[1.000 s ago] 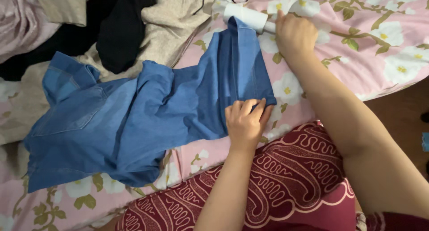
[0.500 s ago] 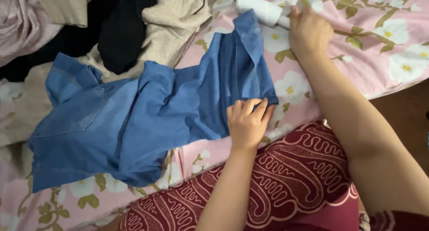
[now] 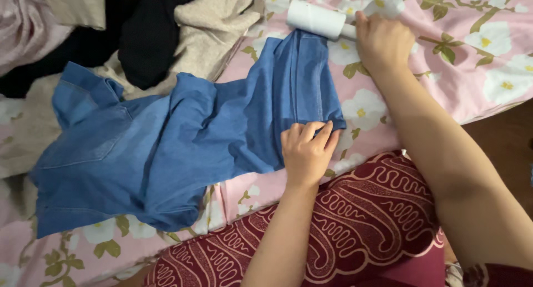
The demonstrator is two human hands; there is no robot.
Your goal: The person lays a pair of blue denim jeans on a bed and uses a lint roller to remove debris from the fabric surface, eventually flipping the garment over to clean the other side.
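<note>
Denim garment (image 3: pixel 183 137) — one blue piece — lies spread across the pink floral bedsheet (image 3: pixel 472 48), its pocketed end at the left and one narrow section running up toward the top of the view. Right hand (image 3: pixel 383 42) is closed around the handle of one white lint roller (image 3: pixel 316 18); the roller drum rests at the far end of that narrow section, touching or just beyond the fabric edge. Left hand (image 3: pixel 305 151) is pressed flat with fingers curled over the near hem of the same section, pinning it to the sheet.

Progress, as a judgement: only the narrow section near the hands lies smooth and is within the roller's reach. The wider part to the left is wrinkled and bunched, and appears not yet worked — most of the garment is left.

Count: one denim garment, one lint roller, two hands. A pile of other clothes (image 3: pixel 139 31) — beige, black and pale pink pieces — sits at the upper left, partly under the denim. A maroon patterned cloth (image 3: pixel 355 220) covers the person's lap.
</note>
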